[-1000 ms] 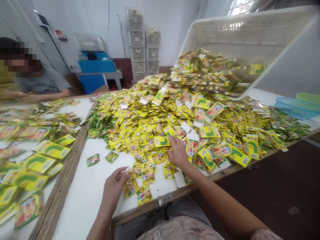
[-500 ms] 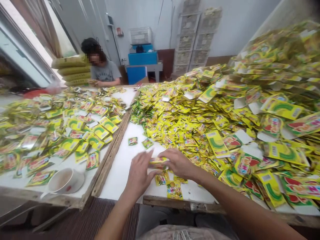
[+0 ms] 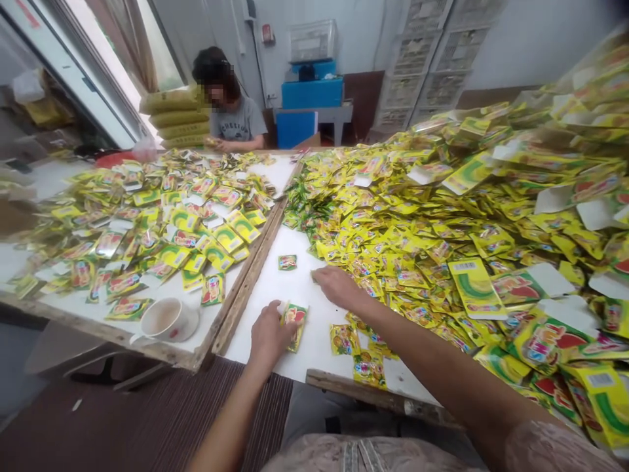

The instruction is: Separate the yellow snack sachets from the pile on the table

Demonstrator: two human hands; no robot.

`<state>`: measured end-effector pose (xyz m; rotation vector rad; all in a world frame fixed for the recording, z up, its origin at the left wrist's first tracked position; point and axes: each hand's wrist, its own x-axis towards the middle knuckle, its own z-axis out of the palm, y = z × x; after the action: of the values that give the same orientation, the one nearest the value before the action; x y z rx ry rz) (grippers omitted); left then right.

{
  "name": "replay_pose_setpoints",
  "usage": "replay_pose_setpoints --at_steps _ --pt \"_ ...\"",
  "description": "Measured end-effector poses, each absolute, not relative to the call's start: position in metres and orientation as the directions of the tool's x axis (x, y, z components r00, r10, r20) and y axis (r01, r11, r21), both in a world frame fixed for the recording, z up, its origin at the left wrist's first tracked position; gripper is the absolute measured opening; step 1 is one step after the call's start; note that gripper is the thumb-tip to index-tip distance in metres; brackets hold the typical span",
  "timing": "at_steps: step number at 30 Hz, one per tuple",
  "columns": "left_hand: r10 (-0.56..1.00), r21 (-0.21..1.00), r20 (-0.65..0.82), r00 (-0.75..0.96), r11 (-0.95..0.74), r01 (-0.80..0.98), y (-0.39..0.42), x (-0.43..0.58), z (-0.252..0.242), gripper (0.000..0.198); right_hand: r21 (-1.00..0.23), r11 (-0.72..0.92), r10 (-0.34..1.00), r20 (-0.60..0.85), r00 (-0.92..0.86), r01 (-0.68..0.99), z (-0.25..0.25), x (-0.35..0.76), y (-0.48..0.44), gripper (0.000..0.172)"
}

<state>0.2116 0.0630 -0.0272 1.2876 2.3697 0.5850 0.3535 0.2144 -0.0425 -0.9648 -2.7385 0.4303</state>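
Observation:
My left hand (image 3: 268, 337) is closed around the side of a small yellow-and-green box (image 3: 298, 319) with a watermelon picture, just above the white tabletop. A white flap shows at the box's upper end. My right hand (image 3: 339, 287) reaches forward with its fingers pinched on a small green sachet, mostly hidden; only a dark green edge shows at the fingertips. Left of those fingertips, another green sachet (image 3: 287, 262) lies flat by itself. Several yellow sachets (image 3: 368, 368) lie at the table's front edge, below my right forearm.
A large heap of yellow sachets (image 3: 393, 229) and flat boxes fills the right side, with green sachets (image 3: 309, 203) at its left edge. Wooden strips (image 3: 250, 278) divide this table from the left one, which holds many boxes and a cup (image 3: 164, 321). A person (image 3: 236, 118) sits across.
My hands have separated: the left has moved down and left with the box, while the right has reached forward to a green sachet. The whole view has shifted.

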Motion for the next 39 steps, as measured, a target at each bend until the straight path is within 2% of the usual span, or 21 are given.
replay_pose_setpoints --at_steps 2,4,5,6,8,9,11,14,17,21,24,26,28,30,32,33,36,37,39 --pt "0.835 0.629 -0.018 -0.55 0.437 0.643 0.064 0.214 -0.024 0.047 -0.567 0.584 0.741 0.079 -0.667 0.582 -0.037 0.363 0.207 0.031" --pt "0.826 0.806 0.023 -0.563 0.318 0.5 0.067 0.216 -0.019 0.044 -0.838 0.342 0.769 -0.011 -0.639 0.426 -0.028 0.369 0.197 0.024" --pt "0.846 0.896 -0.025 -0.533 0.256 0.364 0.069 0.217 -0.017 0.044 -0.923 0.22 0.739 -0.053 -0.671 0.315 -0.022 0.371 0.192 0.023" --pt "0.874 0.957 -0.099 -0.475 0.214 0.196 0.071 0.218 -0.016 0.045 -0.971 0.109 0.701 -0.078 -0.709 0.214 -0.018 0.372 0.186 0.024" --pt "0.908 0.976 -0.217 -0.359 0.192 -0.103 0.076 0.223 -0.014 0.044 -0.995 -0.063 0.665 -0.099 -0.74 0.076 -0.012 0.37 0.175 0.029" --pt "0.907 0.964 -0.242 -0.344 0.185 -0.189 0.077 0.225 -0.015 0.042 -0.992 -0.121 0.671 -0.11 -0.733 0.038 -0.011 0.368 0.17 0.032" --pt "0.885 0.958 -0.248 -0.394 0.165 -0.233 0.079 0.23 -0.017 0.038 -0.984 -0.179 0.699 -0.136 -0.702 0.012 -0.012 0.364 0.163 0.035" --pt "0.861 0.964 -0.234 -0.452 0.146 -0.221 0.077 0.235 -0.018 0.035 -0.991 -0.128 0.759 -0.121 -0.639 0.037 -0.019 0.357 0.157 0.029" --pt "0.865 0.944 -0.254 -0.432 0.125 -0.305 0.078 0.236 -0.015 0.035 -0.997 -0.043 0.819 -0.068 -0.57 0.058 -0.021 0.35 0.156 0.022" --pt "0.903 0.921 -0.28 -0.326 0.158 -0.355 0.087 0.228 -0.013 0.037 -0.993 -0.015 0.77 -0.087 -0.632 0.119 -0.014 0.347 0.164 0.022" --pt "0.882 0.901 -0.317 -0.348 0.165 -0.402 0.096 0.22 -0.017 0.037 -0.953 0.165 0.753 -0.044 -0.657 0.253 -0.007 0.35 0.187 0.023" --pt "0.856 0.892 -0.324 -0.402 0.136 -0.431 0.1 0.216 -0.02 0.039 -0.818 0.374 0.806 0.055 -0.589 0.437 -0.003 0.354 0.212 0.026" --pt "0.848 0.891 -0.327 -0.417 0.129 -0.435 0.102 0.215 -0.02 0.041 -0.549 0.538 0.809 0.124 -0.575 0.64 -0.001 0.356 0.239 0.033" --pt "0.851 0.886 -0.328 -0.41 0.127 -0.446 0.103 0.215 -0.02 0.04 -0.311 0.624 0.769 0.087 -0.633 0.717 -0.003 0.358 0.26 0.035" --pt "0.854 0.885 -0.308 -0.42 0.095 -0.456 0.103 0.214 -0.02 0.036 -0.227 0.657 0.742 0.025 -0.67 0.719 -0.008 0.36 0.27 0.024" --pt "0.851 0.889 -0.292 -0.436 0.073 -0.452 0.103 0.214 -0.02 0.034 -0.223 0.661 0.738 0.022 -0.674 0.716 -0.011 0.362 0.271 0.021" --pt "0.833 0.919 -0.251 -0.493 0.045 -0.392 0.103 0.211 -0.024 0.032 -0.266 0.655 0.747 0.085 -0.66 0.707 -0.017 0.37 0.262 0.029" --pt "0.825 0.929 -0.243 -0.51 0.048 -0.366 0.104 0.211 -0.026 0.032 -0.321 0.63 0.769 0.13 -0.626 0.707 -0.018 0.373 0.256 0.03" --pt "0.815 0.949 -0.224 -0.534 0.057 -0.312 0.104 0.213 -0.029 0.033 -0.53 0.512 0.847 0.184 -0.498 0.676 -0.015 0.378 0.241 0.03"
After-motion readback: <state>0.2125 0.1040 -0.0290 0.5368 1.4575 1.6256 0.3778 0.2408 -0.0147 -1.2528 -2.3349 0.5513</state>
